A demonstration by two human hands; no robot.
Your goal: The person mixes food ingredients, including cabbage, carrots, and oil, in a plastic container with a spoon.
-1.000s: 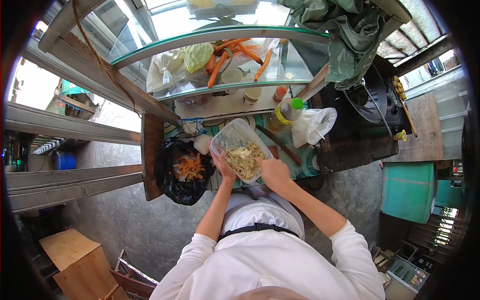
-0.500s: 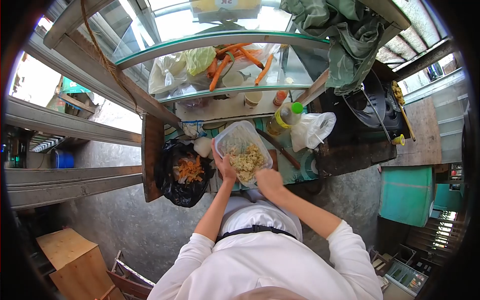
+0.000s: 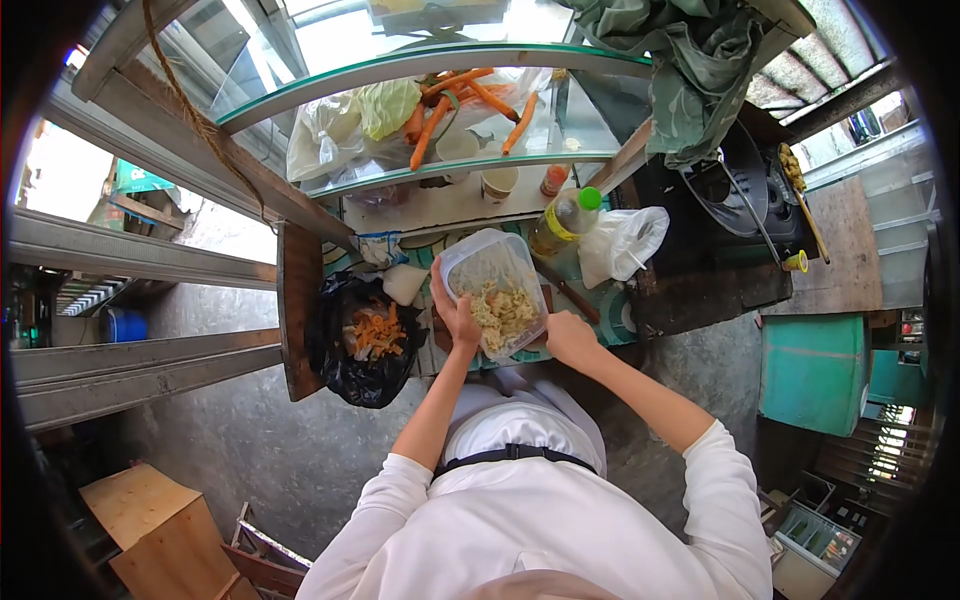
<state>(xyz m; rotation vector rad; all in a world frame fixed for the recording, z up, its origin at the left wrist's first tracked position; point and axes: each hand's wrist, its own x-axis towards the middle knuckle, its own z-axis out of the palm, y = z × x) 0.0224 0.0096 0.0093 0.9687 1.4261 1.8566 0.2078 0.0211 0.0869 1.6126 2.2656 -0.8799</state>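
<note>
My left hand (image 3: 460,315) is wrapped round the left side of a clear plastic food container (image 3: 465,262), which is tilted. A pale, crumbly yellow-green food mixture (image 3: 503,318) lies in its lower part. Beside the container's lower right corner, my right hand (image 3: 572,340) is closed in a fist. What that fist holds, if anything, is hidden. Just left of the container, a black plastic bag (image 3: 335,372) stands with orange peelings (image 3: 376,330) in it. Behind the container's right edge lies a dark, long-handled tool (image 3: 572,298), partly covered.
A green-capped bottle (image 3: 563,222) and a white plastic bag (image 3: 625,245) stand at the right. Carrots (image 3: 428,130) and cabbage (image 3: 388,108) lie on the glass shelf (image 3: 450,172) overhead. A stove (image 3: 735,205) occupies the far right. A wooden post (image 3: 300,320) bounds the left.
My right hand has moved right, from over the mixture to the container's lower right corner. The container has shifted slightly right and turned in my left hand.
</note>
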